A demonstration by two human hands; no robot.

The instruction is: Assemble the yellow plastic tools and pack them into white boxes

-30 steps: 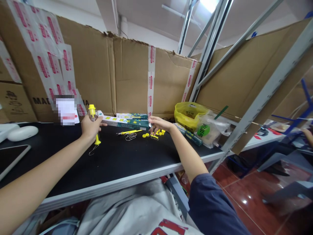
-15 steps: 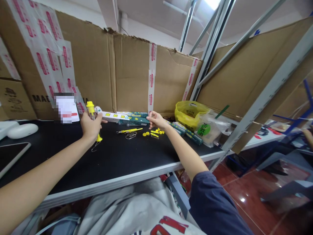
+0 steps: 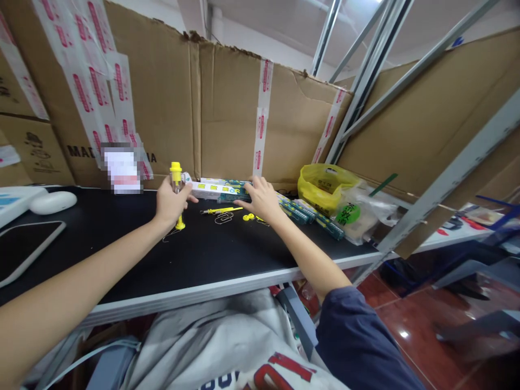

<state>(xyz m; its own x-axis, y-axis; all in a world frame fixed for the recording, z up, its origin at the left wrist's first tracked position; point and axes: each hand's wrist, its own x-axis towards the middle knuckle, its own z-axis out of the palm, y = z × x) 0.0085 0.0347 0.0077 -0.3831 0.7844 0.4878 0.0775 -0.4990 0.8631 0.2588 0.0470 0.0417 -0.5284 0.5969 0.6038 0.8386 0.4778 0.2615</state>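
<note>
From the head view, the left hand point(image 3: 169, 201) has its grip closed around a tubular spring scale point(image 3: 176, 174), held upright above the worktop point(image 3: 195, 260), with one yellow end showing above the fingers, the other below, and a thin wire hook point(image 3: 173, 235) at the bottom. Just beside that hand's fingertips begins a long carton point(image 3: 213, 189), printed white with yellow characters toward its left end and green toward its right; whether those fingertips also touch it is hard to tell. The right hand point(image 3: 264, 200) reaches over the carton's green end with thumb and fingers spread apart, and I cannot tell whether its grip takes hold of the carton. In front of the carton, between the hands, lie a slim yellow rod point(image 3: 221, 210), a bent wire clip point(image 3: 224, 218) touching or close to it, and small yellow caps point(image 3: 248, 217) near the right hand, which partly hides the pieces there. To the right are green-printed packs point(image 3: 298, 214), a yellow plastic bag point(image 3: 319, 189) and a clear plastic bag point(image 3: 368, 208) with a round green label point(image 3: 350, 212). At the left, a phone with a blurred-out screen point(image 3: 124, 169) stands near the taped cardboard wall point(image 3: 166, 97), farther in than a white rounded device point(image 3: 53, 202) and a dark-screened tablet point(image 3: 28, 246)
</note>
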